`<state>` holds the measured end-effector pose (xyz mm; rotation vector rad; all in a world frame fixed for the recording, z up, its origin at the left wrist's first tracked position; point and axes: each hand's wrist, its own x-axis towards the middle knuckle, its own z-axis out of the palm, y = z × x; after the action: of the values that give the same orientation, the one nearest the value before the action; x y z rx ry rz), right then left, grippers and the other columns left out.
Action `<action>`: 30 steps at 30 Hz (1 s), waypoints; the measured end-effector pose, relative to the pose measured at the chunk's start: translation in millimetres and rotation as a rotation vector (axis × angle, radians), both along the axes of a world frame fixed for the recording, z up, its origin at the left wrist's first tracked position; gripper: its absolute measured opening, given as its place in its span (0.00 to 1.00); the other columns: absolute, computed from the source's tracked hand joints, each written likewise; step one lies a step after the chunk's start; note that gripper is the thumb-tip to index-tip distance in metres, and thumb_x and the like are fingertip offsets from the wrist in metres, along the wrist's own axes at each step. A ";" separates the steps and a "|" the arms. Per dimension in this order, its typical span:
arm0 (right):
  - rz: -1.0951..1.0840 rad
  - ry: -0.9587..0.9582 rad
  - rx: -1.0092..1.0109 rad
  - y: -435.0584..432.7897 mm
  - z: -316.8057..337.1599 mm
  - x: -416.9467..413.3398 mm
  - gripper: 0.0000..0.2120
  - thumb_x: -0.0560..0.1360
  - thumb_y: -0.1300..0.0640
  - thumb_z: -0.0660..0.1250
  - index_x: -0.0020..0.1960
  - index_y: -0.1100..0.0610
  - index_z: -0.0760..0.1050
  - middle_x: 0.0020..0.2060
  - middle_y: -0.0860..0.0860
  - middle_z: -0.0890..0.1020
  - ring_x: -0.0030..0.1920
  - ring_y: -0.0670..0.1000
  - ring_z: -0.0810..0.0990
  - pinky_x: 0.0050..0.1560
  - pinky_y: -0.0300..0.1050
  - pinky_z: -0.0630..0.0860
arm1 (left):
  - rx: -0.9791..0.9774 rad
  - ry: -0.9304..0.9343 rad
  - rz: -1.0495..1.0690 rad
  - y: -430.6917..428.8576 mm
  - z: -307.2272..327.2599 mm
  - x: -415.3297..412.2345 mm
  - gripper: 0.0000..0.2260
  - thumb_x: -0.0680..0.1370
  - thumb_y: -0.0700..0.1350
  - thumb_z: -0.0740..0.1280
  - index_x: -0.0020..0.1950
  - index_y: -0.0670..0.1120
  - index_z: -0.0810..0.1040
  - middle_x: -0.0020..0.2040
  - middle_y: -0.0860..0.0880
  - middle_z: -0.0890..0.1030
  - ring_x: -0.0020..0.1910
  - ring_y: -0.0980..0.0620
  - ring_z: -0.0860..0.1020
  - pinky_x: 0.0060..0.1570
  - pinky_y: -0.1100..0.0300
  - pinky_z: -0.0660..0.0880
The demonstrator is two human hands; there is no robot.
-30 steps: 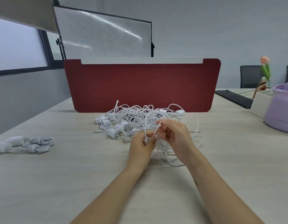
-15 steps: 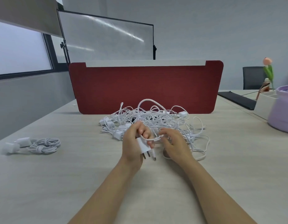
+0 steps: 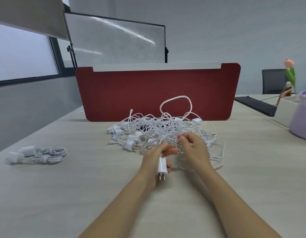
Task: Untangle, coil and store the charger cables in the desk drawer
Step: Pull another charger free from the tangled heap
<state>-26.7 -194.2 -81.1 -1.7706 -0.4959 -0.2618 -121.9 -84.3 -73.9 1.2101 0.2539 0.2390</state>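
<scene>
Pale wood-grain worktop. Centre, towards the back: tangle of white charger cables, loose, with several plug blocks in it. Left, well apart from it: two coiled chargers, side by side, touching. Red divider panel stands upright just behind the tangle. Right side: flat black pad, white organiser box, and a lilac container just beside the box.

Left hand pulled plug back toward the body. Right hand moved up to pile, pinching cable; 1 loop now stands high.
</scene>
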 end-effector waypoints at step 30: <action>0.223 -0.175 -0.063 10.4 -10.2 -12.0 0.09 0.76 0.57 0.67 0.52 0.55 0.84 0.49 0.46 0.84 0.53 0.46 0.81 0.51 0.40 0.76 | 0.626 -0.284 0.428 -5.8 16.5 -13.0 0.11 0.81 0.46 0.66 0.41 0.43 0.75 0.30 0.48 0.80 0.25 0.53 0.80 0.30 0.54 0.77</action>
<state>-38.7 -183.8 -91.3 -1.7440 -0.8297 -0.2467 -135.0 -90.1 -57.4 1.7083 0.1910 0.9070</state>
